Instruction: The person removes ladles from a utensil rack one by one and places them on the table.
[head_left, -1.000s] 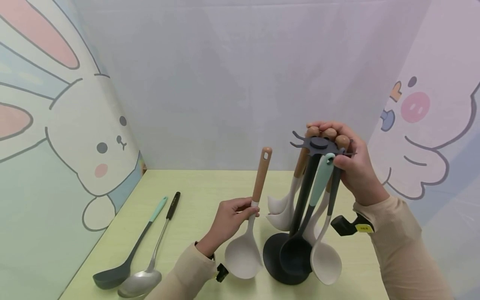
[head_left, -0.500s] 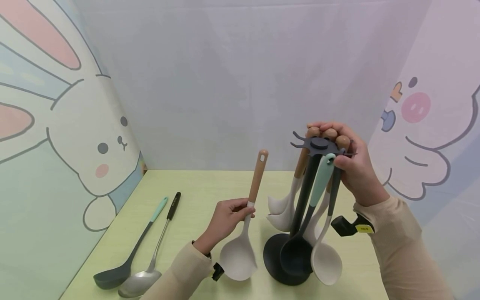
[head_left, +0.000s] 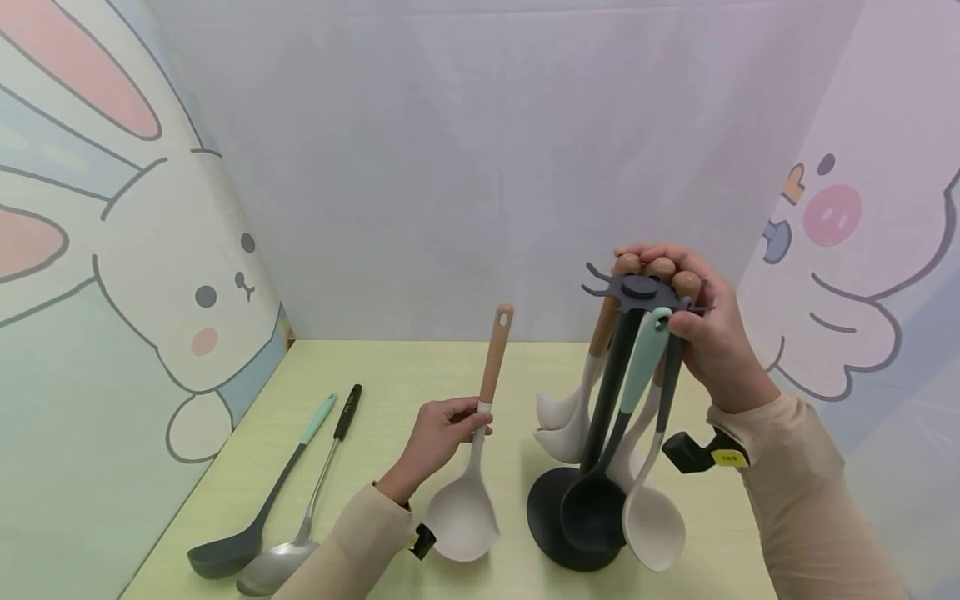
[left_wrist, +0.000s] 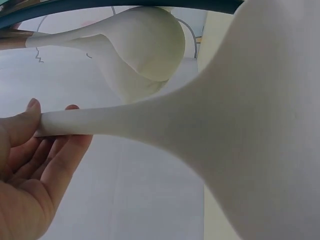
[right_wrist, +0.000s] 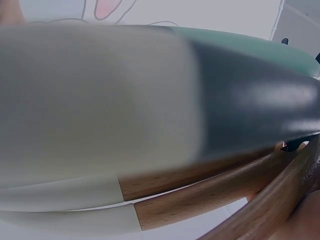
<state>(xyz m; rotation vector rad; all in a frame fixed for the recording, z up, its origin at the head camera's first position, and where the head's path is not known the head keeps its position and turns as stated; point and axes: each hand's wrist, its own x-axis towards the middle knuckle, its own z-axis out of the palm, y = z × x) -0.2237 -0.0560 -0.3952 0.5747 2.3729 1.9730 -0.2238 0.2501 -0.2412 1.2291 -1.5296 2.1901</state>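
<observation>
My left hand [head_left: 437, 435] pinches a white ladle [head_left: 459, 518] at its neck, just below the wooden handle. The ladle is nearly upright, bowl down, left of a black utensil stand [head_left: 546, 518]; in the left wrist view its broad white back [left_wrist: 260, 120] fills the right side. At the top of the stand, my right hand [head_left: 708, 329] grips the hook ring and handle ends. On the stand hang a black ladle [head_left: 592, 512] with a mint handle, a white ladle [head_left: 654, 529] with a dark handle, and several white utensils with wooden handles, partly hidden.
Left on the pale yellow table [head_left: 397, 367] lie a dark grey ladle [head_left: 225, 554] with a mint handle tip and a steel serving spoon [head_left: 276, 568] with a black handle. A pale curtain [head_left: 480, 167] and cartoon-printed side panels surround the table.
My left hand has moved left, carrying the white ladle away from the stand; the ladle now leans less. My right hand and the stand stay where they were.
</observation>
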